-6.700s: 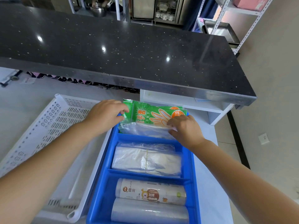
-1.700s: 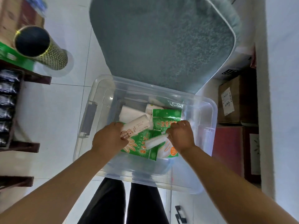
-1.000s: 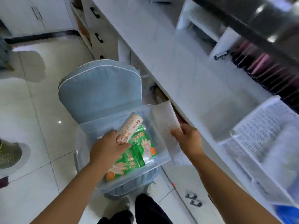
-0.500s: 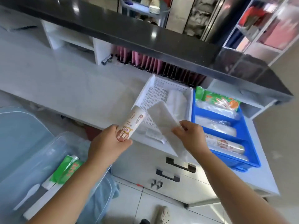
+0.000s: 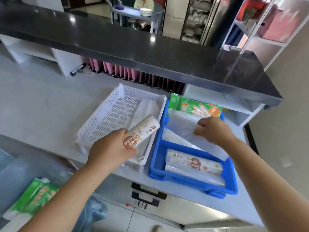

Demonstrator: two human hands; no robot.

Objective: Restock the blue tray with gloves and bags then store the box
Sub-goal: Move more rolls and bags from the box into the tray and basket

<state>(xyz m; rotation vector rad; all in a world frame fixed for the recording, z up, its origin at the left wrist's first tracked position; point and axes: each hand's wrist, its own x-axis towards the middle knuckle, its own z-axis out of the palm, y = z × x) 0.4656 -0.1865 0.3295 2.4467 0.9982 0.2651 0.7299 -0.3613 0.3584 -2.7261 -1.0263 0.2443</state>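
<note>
the pale counter (image 5: 41,114) carries two trays side by side under a black speckled ledge: a white perforated basket (image 5: 107,118) of rigid plastic on the left and the blue tray (image 5: 192,178), smooth moulded plastic with dividers, just right of it. the tray looks partly restocked: a glossy green glove pack (image 5: 199,108) stands in the far compartment, clear film bags lie in the middle one, and a printed roll (image 5: 192,163) lies in the near one over another clear roll. what seems left is to set down the two items in hand, then put away the clear storage box (image 5: 20,181) at lower left, which holds more green packs. the left hand (image 5: 110,151) has its fingers wrapped around a paper-wrapped cylindrical bag roll (image 5: 142,131), held over the basket's right edge. the right hand (image 5: 214,129) pinches a limp, translucent flat bag pack (image 5: 185,128) between thumb and fingers, over the middle compartment.
</note>
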